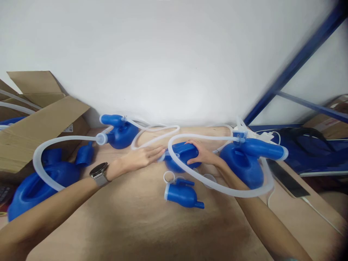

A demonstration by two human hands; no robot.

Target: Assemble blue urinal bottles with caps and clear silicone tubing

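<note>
In the middle of the table lies a blue plastic urinal bottle on its side, its white mouth pointing left. My right hand grips its right end, thumb and fingers spread around the body. At the mouth is my left hand, palm down with fingers stretched out, the fingertips touching or very near the white rim. In front lies a blue funnel-shaped urinal head with a white rim and an attached ring. A clear round cap rests beside my right forearm. A translucent hose loops across in front of the bottle.
Blue bottles with hoses stand at the back left, front left and right. Another blue head lies by the open cardboard box. A phone with a cable, a power strip and a blue metal frame are on the right.
</note>
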